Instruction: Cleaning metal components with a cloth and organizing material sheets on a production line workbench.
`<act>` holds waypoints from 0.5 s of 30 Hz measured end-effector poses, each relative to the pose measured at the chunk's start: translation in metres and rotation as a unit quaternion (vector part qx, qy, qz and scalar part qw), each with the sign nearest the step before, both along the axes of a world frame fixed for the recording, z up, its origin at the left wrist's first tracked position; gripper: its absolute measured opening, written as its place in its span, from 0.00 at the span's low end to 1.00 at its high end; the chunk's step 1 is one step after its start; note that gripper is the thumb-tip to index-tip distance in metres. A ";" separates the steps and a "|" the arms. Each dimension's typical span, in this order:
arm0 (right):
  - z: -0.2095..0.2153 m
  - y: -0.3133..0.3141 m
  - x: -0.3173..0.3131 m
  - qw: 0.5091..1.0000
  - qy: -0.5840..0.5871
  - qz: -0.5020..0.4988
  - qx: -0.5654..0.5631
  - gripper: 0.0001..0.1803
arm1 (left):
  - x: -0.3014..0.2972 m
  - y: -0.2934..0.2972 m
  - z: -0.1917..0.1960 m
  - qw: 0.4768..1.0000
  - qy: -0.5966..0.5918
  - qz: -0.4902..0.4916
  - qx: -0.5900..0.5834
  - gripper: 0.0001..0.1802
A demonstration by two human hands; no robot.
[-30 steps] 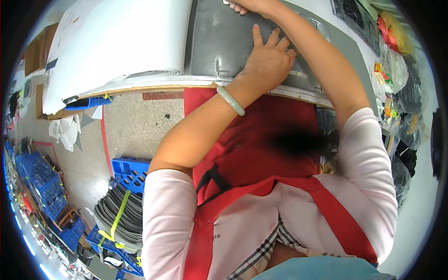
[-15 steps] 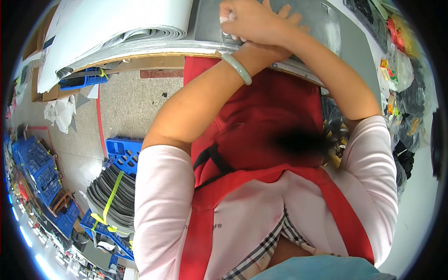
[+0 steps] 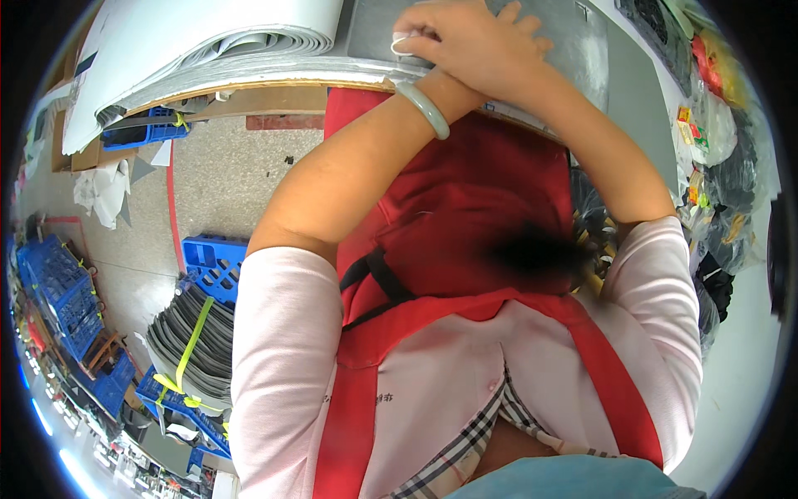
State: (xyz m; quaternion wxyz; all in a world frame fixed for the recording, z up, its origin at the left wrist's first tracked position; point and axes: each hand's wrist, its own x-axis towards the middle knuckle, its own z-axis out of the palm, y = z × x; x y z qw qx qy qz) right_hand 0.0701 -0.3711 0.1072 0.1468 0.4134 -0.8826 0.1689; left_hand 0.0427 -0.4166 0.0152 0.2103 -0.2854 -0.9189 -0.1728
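My forearms cross at the table edge, the right one lying over the left. My right hand (image 3: 470, 41) is closed on a small white loop-like piece (image 3: 405, 44), held at its fingertips above the grey sheet (image 3: 366, 37); its exact kind cannot be told. Beneath it, most of my left hand (image 3: 525, 27) is hidden. Its fingertips show spread apart over the grey sheet. A pale bangle (image 3: 426, 111) circles the left wrist.
A thick white roll of sheet material (image 3: 191, 33) lies on the table's left. Below left, strapped dark sheets (image 3: 195, 341) stand by a blue crate (image 3: 218, 266). More blue crates (image 3: 62, 291) stand farther left. Plastic bags (image 3: 723, 133) crowd the right side.
Both hands have shifted slightly down and nearer, still crossed. My right hand's fingers have altered their hold, and the white piece now shows as a thin loop.
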 end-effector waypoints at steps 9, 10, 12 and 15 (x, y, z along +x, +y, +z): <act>-0.003 0.003 -0.033 0.955 -0.293 -0.007 0.047 0.09 | -0.014 0.003 -0.026 0.985 0.045 -0.034 0.161 0.19; -0.003 0.012 -0.039 0.945 -0.322 0.032 -0.045 0.08 | -0.021 0.006 -0.043 0.974 0.057 -0.038 0.217 0.19; -0.011 0.035 -0.054 0.854 -0.392 0.156 -0.305 0.07 | -0.028 0.007 -0.059 0.941 0.084 -0.053 0.323 0.19; -0.009 0.136 -0.079 0.882 -0.322 -0.185 -0.291 0.06 | 0.001 0.010 0.022 0.997 -0.023 0.003 0.072 0.18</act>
